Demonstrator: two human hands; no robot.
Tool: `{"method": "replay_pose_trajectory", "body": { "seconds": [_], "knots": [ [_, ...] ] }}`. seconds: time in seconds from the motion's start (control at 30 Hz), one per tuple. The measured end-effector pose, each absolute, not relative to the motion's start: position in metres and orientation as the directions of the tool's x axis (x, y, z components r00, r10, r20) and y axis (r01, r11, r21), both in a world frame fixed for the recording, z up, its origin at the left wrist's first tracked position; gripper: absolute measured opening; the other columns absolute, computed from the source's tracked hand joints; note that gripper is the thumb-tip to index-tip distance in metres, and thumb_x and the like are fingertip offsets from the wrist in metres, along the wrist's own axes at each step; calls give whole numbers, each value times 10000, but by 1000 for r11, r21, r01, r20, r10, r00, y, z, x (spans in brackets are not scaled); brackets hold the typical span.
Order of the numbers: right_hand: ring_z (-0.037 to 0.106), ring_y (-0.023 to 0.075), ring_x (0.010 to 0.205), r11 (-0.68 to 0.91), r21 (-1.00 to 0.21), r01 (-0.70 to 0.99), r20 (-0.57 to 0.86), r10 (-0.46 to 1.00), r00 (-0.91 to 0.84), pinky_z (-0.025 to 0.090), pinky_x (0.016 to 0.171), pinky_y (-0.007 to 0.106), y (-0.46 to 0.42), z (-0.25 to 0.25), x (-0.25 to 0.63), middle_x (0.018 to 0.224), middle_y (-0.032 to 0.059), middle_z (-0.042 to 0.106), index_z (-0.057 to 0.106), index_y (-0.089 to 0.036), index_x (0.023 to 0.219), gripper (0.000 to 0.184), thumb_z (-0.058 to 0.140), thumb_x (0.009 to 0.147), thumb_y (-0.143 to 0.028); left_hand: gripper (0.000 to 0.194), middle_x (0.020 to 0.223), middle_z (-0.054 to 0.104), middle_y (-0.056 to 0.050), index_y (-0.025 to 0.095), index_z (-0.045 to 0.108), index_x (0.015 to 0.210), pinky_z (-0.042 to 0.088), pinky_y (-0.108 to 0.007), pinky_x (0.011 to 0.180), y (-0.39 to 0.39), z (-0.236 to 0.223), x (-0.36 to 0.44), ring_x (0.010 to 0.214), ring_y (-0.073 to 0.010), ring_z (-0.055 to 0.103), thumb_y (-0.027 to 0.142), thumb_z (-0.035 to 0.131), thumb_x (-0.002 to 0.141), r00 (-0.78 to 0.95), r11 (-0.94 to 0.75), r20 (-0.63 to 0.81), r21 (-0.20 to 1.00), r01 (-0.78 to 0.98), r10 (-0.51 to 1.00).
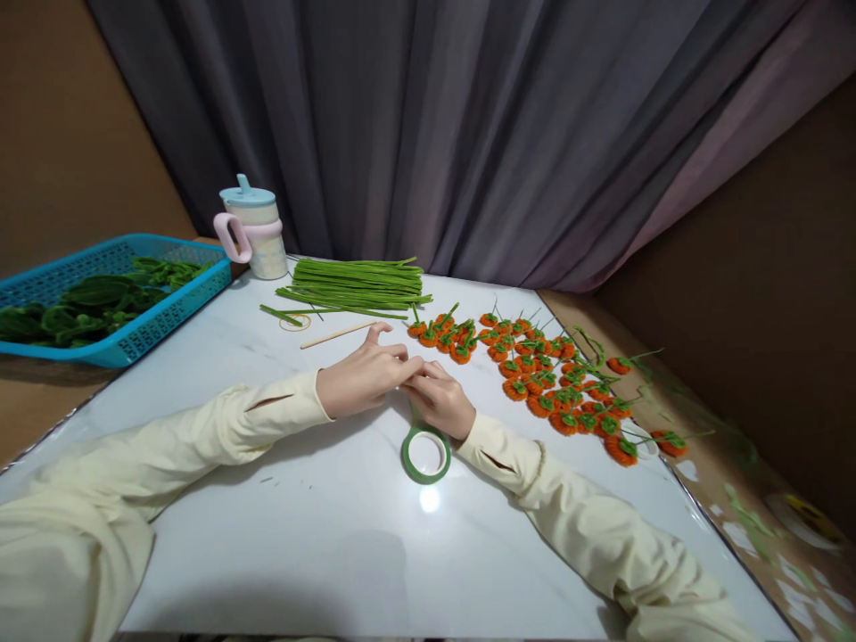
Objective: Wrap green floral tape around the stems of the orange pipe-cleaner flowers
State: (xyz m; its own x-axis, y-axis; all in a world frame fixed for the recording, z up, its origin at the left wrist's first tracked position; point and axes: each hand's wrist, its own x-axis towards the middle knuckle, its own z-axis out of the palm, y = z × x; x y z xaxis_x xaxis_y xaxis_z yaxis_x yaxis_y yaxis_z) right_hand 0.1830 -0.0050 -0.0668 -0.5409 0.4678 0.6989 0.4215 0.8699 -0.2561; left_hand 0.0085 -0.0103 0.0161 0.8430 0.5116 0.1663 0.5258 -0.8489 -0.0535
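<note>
My left hand (365, 374) and my right hand (441, 399) meet above the middle of the white table. Their fingertips are pinched together, and whatever lies between them is hidden. Just below my right hand is a roll of green tape (426, 455); a strip of it appears to run up toward the fingers. A thin wooden stick (338, 336) lies behind my left hand. Right of my hands sits a small group of orange pumpkin-like pieces (460, 352) with green tops and stems.
Many more orange pieces (565, 419) spread over the table's right side. A bundle of green fuzzy stems (361, 287) lies at the back, near a rubber band (295, 323). A lidded cup (267, 241) and a blue basket (127, 343) of green leaf shapes stand at left.
</note>
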Motion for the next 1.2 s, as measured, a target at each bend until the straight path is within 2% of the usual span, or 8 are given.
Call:
{"method": "replay_pose_trajectory", "body": {
  "seconds": [0.13, 0.23, 0.37, 0.43, 0.57, 0.77, 0.93, 1.2],
  "knots": [
    [487, 169, 706, 871, -190, 452, 734, 432, -524, 466, 654, 296, -7, -65, 182, 747, 79, 566, 605, -137, 910, 157, 454, 896, -179, 206, 714, 570, 27, 169, 386, 754, 190, -446, 947, -4, 17, 6, 711, -142, 537, -6, 435, 656, 757, -765, 140, 230, 601, 638],
    [485, 173, 717, 894, -101, 436, 757, 353, -549, 443, 643, 299, -8, -62, 182, 724, 83, 563, 598, -123, 904, 161, 440, 898, -147, 188, 673, 616, 51, 168, 400, 723, 266, -367, 881, 4, 21, 4, 695, -138, 548, 64, 546, 669, 688, -623, 17, 440, 647, 726],
    [490, 181, 723, 926, 50, 375, 736, 220, -640, 398, 619, 319, -8, -60, 184, 715, 77, 605, 578, -117, 956, 177, 416, 892, -87, 240, 653, 665, 48, 163, 399, 699, 315, -291, 792, 8, 28, 4, 646, -122, 573, 90, 623, 659, 667, -496, -154, 552, 670, 729],
    [494, 183, 719, 926, 71, 371, 714, 213, -667, 382, 610, 325, -7, -61, 185, 681, 67, 610, 578, -119, 965, 186, 407, 898, -89, 223, 654, 673, 50, 166, 413, 754, 294, -327, 840, 5, 29, 5, 667, -128, 585, 71, 601, 682, 663, -514, -164, 507, 692, 730],
    [511, 174, 716, 920, 4, 391, 705, 275, -654, 380, 628, 327, -3, -65, 186, 658, 55, 616, 592, -140, 948, 170, 426, 908, -136, 245, 679, 659, 30, 165, 413, 935, 180, -469, 934, -9, 28, 8, 759, -171, 594, 101, 560, 750, 704, -659, -85, 289, 694, 705],
    [515, 148, 661, 892, -198, 406, 752, 404, -521, 424, 640, 303, 1, -70, 186, 657, 46, 568, 640, -153, 850, 226, 443, 917, -241, 238, 858, 615, -73, 147, 409, 961, 194, -479, 935, -15, 20, 12, 911, -229, 563, 89, 514, 757, 765, -769, 100, 5, 639, 636],
    [539, 158, 735, 862, -288, 417, 688, 489, -536, 461, 696, 307, -2, -68, 183, 765, 62, 601, 646, -176, 881, 195, 465, 905, -247, 314, 751, 568, -22, 158, 398, 891, 191, -466, 947, -10, 16, 9, 733, -176, 555, -40, 403, 647, 834, -835, 134, -70, 546, 535],
    [540, 186, 822, 892, -179, 416, 719, 407, -563, 465, 693, 318, -2, -70, 182, 838, 102, 618, 625, -154, 896, 205, 424, 912, -192, 414, 745, 570, -24, 154, 363, 907, 180, -460, 955, -10, 19, 9, 680, -169, 542, -47, 380, 545, 872, -867, 98, -98, 488, 480]
  ]
}}
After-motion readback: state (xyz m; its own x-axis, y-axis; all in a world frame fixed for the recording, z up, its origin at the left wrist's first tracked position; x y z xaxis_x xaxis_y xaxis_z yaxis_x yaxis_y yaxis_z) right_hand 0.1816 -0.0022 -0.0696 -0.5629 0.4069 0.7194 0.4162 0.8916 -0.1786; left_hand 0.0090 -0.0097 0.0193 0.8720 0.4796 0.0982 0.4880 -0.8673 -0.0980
